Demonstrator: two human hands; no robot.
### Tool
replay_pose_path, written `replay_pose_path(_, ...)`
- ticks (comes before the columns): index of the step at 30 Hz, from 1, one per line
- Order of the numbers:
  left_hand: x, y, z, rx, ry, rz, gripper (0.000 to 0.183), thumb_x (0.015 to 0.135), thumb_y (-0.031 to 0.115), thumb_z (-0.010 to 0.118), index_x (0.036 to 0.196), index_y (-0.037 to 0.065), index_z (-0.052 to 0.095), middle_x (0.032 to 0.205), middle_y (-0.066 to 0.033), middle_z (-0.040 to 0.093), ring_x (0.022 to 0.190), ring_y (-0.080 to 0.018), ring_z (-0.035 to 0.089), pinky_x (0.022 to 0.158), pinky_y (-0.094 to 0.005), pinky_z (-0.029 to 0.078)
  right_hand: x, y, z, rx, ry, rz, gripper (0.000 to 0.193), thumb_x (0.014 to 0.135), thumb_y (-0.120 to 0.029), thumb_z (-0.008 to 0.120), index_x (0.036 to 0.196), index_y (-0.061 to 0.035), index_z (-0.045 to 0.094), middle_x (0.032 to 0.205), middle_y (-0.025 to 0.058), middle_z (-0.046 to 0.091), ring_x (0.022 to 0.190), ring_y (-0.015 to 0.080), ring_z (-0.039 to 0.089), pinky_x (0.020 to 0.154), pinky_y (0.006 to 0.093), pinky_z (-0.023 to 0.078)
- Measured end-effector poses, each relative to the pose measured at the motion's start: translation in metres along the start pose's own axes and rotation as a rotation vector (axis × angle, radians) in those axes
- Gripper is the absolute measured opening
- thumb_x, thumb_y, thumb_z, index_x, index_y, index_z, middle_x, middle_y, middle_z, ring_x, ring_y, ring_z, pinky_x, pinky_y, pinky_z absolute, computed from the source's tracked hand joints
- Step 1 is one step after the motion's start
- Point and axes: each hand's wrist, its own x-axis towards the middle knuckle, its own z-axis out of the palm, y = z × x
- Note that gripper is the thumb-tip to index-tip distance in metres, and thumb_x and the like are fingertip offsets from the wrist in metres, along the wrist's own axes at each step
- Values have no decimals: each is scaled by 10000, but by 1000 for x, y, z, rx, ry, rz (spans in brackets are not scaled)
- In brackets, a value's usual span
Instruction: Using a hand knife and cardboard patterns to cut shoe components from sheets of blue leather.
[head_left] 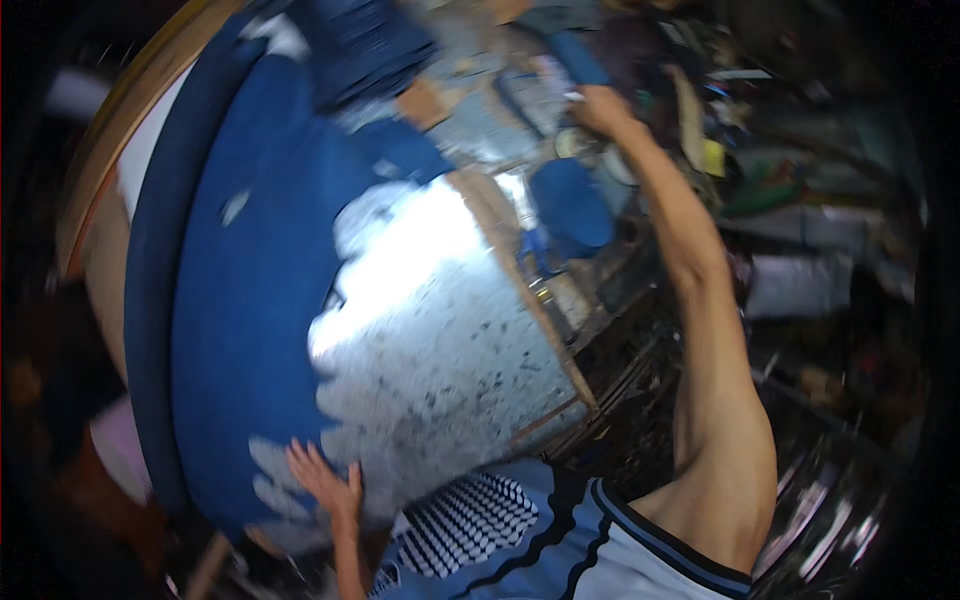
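Sheet of blue material [265, 260] lies on the bench [450, 370], right edge apparently cut in scallops, left expanse mostly whole, the left hand [325, 483] splayed wide at its border, the right hand [602, 110] too blurred to tell its grip.

At my nine o'clock, the sheet [260, 290] is deep blue, the long band [153, 300] beyond it darker navy. The counter [450, 350] shines silver-grey, flecked black. At six, my blue-grey shirt [470, 525] carries black wavy stripes and a black-and-white check. The tag-like piece [712, 157] at two is yellow.
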Motion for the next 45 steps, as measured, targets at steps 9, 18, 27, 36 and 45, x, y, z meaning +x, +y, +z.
replay_pose_path(9, 18, 41, 6, -203, -38, -109, 788, 876, 505, 646, 1462, 34, 412, 1606, -188, 214, 1487, -409, 135, 1195, -536, 123, 29, 155, -73, -381, 259, 174, 573, 903, -532, 510, 1360, -189, 555, 1178, 241, 652, 1135, 444, 602, 924, 539, 475)
replay_pose_path(18, -12, 26, 24, -189, 137, -198, 671, 861, 443, 680, 1376, 42, 528, 1580, -170, 304, 1467, -405, 213, 1173, -556, 157, -248, -214, -59, 913, 100, -47, 292, 952, -347, 650, 1002, -64, 701, 666, -35, 566, 550, 64, 461, 484, 258, 372)
replay_pose_path(27, 20, 53, 1, -673, 244, -107, 570, 911, 373, 666, 1325, -7, 573, 1414, -194, 522, 1357, -359, 428, 1139, -466, 290, -359, -307, -27, 1513, -187, -80, 239, 950, -199, 629, 1007, 26, 684, 618, -45, 536, 455, 4, 343, 410, 193, 269)
replay_pose_path(36, 33, 72, -43, -1826, 67, -242, 291, 1007, 212, 561, 1169, -25, 611, 1062, -55, 667, 931, -107, 605, 837, -252, 477, -437, -359, 23, 1353, -380, -156, 274, 962, -298, 624, 950, -38, 711, 775, 49, 685, 725, 126, 613, 668, 273, 482)
replay_pose_path(45, -15, 12, -2, -1574, 82, -218, 259, 1000, 209, 581, 1105, -27, 609, 999, -27, 641, 895, -111, 580, 788, -275, 466, -362, -188, 47, 764, 335, 321, 387, 922, -221, 566, 1243, -14, 626, 1154, 242, 671, 1069, 372, 655, 910, 423, 512)
